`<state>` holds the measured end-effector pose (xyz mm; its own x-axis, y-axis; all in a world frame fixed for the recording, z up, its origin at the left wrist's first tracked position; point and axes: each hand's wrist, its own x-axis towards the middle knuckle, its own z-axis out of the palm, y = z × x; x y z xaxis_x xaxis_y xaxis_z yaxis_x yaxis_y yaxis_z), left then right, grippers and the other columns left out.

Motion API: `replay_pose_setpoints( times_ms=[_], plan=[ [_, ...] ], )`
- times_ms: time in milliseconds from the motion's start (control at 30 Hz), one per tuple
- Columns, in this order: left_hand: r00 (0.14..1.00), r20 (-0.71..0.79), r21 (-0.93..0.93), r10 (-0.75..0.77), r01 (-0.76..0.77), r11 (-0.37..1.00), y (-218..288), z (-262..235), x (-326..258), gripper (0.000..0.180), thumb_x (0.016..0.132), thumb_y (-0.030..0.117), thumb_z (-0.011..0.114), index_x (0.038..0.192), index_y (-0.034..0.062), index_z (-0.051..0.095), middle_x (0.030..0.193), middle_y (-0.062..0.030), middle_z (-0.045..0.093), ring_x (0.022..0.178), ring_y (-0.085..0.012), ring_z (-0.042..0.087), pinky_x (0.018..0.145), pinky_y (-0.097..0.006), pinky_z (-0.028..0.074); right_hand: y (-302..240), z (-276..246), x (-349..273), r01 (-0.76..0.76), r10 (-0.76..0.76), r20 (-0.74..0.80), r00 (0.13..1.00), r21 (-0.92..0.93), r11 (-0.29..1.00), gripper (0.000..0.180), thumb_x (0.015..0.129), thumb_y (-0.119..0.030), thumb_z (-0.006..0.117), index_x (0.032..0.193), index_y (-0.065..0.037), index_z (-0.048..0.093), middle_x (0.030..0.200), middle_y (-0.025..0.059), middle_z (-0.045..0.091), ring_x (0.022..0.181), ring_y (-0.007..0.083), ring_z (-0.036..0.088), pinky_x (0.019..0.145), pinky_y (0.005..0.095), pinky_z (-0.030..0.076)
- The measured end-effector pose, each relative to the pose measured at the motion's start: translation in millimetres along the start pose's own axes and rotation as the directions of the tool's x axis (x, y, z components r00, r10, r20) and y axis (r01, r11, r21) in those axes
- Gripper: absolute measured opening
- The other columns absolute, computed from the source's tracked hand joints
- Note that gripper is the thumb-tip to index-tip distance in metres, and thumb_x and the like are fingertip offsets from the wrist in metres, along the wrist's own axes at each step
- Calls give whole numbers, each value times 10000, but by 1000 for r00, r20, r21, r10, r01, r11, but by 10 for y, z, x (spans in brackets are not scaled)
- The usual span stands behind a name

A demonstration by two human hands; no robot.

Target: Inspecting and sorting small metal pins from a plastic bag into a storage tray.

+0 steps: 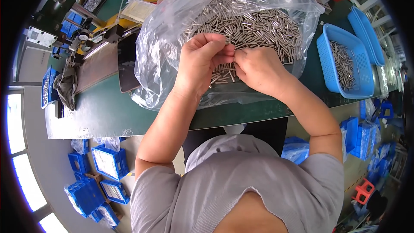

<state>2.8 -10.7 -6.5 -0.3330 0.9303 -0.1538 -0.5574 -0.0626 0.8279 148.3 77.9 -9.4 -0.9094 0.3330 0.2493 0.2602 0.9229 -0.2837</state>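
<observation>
A large heap of short silvery metal pins lies on a clear plastic bag, spread over the green table. Above the near side of the heap my two hands meet, fingertips almost touching. My left hand is closed, thumb up and fingers curled inward. My right hand is closed in a pinch against the left fingertips. Small metallic glints show at the fingertips, but whether they belong to a held pin or to the heap behind I cannot tell. Several loose pins lie just below the hands.
On the right stands a blue perforated basket partly filled with pins, beside another blue basket. A dial gauge on a stand is at the left, near a dark cloth. Blue crates sit on the floor.
</observation>
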Motion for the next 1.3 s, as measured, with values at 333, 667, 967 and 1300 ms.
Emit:
replay_pose_setpoints(
  times_ms=[333, 667, 967, 1300],
  plan=[
    [999, -20, -8, -25, 25, 1000, -9, -1, 12, 110, 858, 66, 541, 911, -31, 547, 805, -127, 618, 701, -184, 616, 665, -290, 531, 64, -42, -9, -1, 4, 101, 995, -34, 999, 88, 741, -124, 584, 765, -48, 548, 679, 124, 592, 641, 311, 604, 564, 417, 484],
    [990, 75, -15, -120, 121, 993, -41, -45, 28, 106, 887, 45, 497, 954, -20, 549, 882, -154, 631, 794, -221, 633, 719, -311, 535, 248, -227, 81, -248, 402, 95, 911, 904, 349, 111, 846, -121, 587, 907, -32, 613, 644, -43, 531, 485, 31, 408, 430, 194, 316],
    [960, 155, -185, -231, 258, 948, -94, 0, 17, 89, 881, 28, 507, 943, -18, 551, 914, -164, 630, 836, -239, 634, 770, -327, 530, 200, -117, 82, -248, 373, 295, 880, 954, -170, 162, 844, -152, 615, 957, -36, 620, 614, -78, 465, 462, -1, 312, 416, 156, 241],
    [973, 155, -221, -172, 204, 954, -111, -37, 19, 113, 871, 20, 501, 948, -37, 561, 876, -168, 633, 806, -241, 636, 761, -341, 532, 145, -157, 77, -230, 318, 96, 943, 878, 420, 115, 852, -103, 589, 905, -1, 606, 684, -36, 563, 640, 15, 502, 585, 166, 408]
  ],
)
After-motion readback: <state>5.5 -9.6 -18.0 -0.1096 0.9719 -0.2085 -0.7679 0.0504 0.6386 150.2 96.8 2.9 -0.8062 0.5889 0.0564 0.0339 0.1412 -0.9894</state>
